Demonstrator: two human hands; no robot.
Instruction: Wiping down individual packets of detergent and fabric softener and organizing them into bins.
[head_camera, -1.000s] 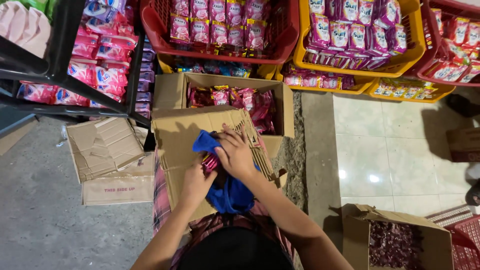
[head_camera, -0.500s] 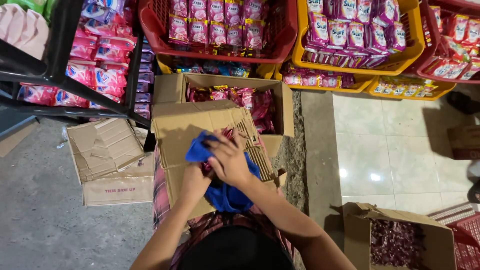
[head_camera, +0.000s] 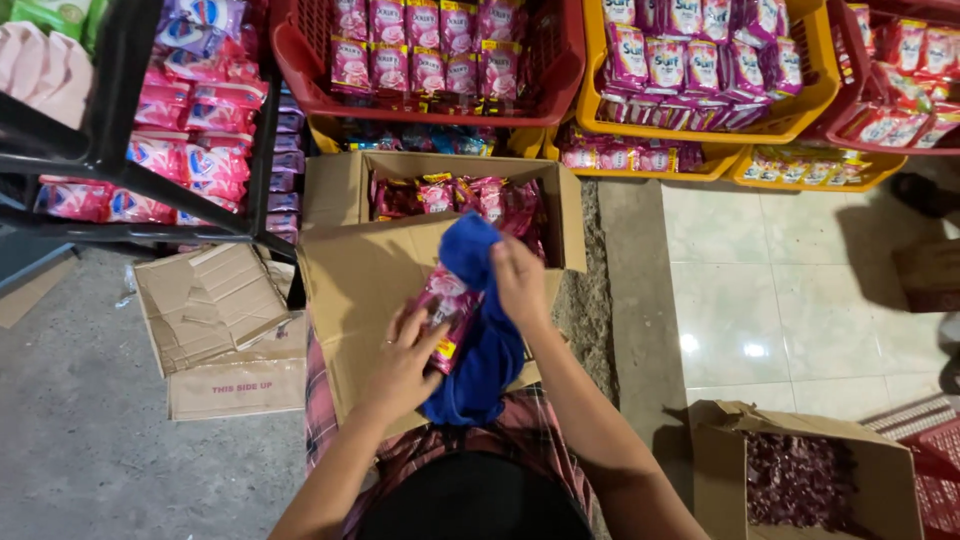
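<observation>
Blue cloth hangs at frame centre, pinched near its top by the right hand, forearm angling up from lower right. Left hand cups a pink sachet strip against the cloth, fingers curled, above a cardboard box flap.

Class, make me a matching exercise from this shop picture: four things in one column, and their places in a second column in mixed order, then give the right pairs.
Things
1. blue cloth
2. pink sachet pack
3. yellow basket
4. flattened cardboard

Places
A. on the grey floor, left of the person
B. under the right hand, draped over the pack
C. upper right, full of purple packets
D. held by the left hand over the open box

Pairs: 1-B, 2-D, 3-C, 4-A
</observation>
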